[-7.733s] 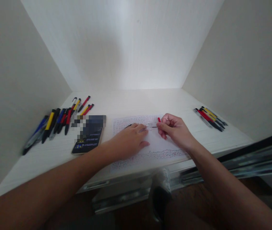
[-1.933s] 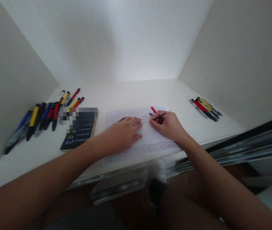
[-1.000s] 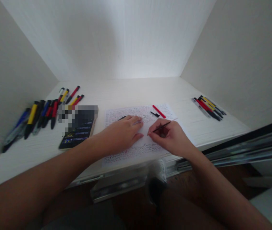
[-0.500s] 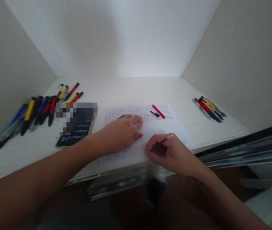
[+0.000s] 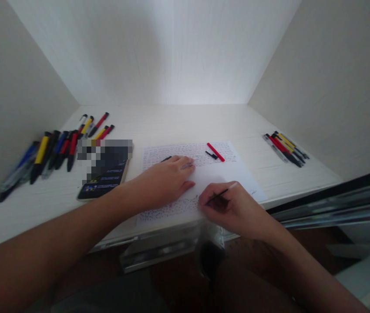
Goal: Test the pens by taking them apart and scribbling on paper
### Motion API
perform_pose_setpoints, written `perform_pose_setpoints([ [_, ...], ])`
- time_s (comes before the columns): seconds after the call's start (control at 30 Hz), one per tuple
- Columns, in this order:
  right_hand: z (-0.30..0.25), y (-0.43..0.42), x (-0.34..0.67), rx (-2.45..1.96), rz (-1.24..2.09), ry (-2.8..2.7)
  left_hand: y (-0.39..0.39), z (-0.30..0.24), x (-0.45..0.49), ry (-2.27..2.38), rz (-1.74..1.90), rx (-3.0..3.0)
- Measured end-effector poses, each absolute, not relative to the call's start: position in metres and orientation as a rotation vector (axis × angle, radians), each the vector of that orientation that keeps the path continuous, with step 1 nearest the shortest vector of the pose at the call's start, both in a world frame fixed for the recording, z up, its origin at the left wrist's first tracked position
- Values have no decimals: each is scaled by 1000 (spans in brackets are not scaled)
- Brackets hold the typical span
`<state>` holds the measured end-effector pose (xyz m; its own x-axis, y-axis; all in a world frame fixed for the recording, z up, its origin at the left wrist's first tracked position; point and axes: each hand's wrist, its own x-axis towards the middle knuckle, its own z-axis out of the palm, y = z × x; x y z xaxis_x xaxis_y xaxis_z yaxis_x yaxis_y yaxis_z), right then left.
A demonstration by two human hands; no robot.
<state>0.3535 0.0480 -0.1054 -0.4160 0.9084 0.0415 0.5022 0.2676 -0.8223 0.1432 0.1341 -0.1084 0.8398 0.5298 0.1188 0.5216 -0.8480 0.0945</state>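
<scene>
A sheet of paper (image 5: 217, 176) covered in small handwriting at its top and bottom lies near the desk's front edge. My left hand (image 5: 168, 180) rests flat on it, fingers stretched out. A dark piece (image 5: 166, 159) pokes out behind those fingers, mostly hidden. Pinched in my right hand (image 5: 229, 208) is a thin dark pen refill (image 5: 217, 196) with a pale rear end; its tip is hidden by my fingers, close to the lower lines of writing. A red tube (image 5: 216, 152) and a small black clip-like pen part (image 5: 211, 155) lie on the paper's upper right.
Several pens (image 5: 54, 148) in mixed colours are spread at the left, beside a phone (image 5: 106, 174) that is partly pixelated. More pens (image 5: 284, 148) lie together at the right. Pale panels (image 5: 185, 52) enclose the white desktop (image 5: 178, 121); a drawer (image 5: 159, 252) sits below its front edge.
Almost nothing differs; the view has shifted very slightly. My right hand stays at the lower writing with the refill, perhaps a touch further right. My left hand keeps its place.
</scene>
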Motion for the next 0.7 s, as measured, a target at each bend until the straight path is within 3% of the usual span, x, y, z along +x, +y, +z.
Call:
perform_pose_setpoints([
  [0.33, -106, 48, 354, -1270, 1053, -1992, 133, -108, 142, 848, 220, 2948],
  [0.57, -108, 53, 360, -1193, 1264, -1685, 143, -98, 140, 932, 305, 2927],
  [0.7, -102, 68, 360, -1178, 973, -1590, 154, -88, 131, 1275, 477, 2907],
])
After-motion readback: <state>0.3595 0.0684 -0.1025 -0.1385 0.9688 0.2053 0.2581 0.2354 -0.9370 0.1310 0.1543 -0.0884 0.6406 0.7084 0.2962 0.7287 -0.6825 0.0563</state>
